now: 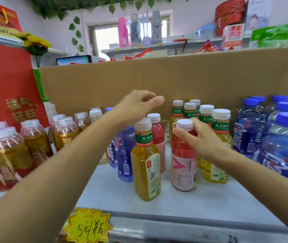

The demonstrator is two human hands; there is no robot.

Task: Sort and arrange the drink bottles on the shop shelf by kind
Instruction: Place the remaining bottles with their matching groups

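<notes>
While the left hand [139,104] hovers half-curled, right fingers [183,135] clamp the upright pink bottle [183,165].

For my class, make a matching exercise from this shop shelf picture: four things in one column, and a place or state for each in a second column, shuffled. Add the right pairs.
Column 1
1. pink drink bottle
2. yellow tea bottle
3. left hand
4. price tag

Column 2
A. on the shelf's front edge
B. raised above the bottles, holding nothing
C. gripped near its cap by the right hand
D. standing free at the front, left of the pink one

Pairs: 1-C, 2-D, 3-B, 4-A
</notes>
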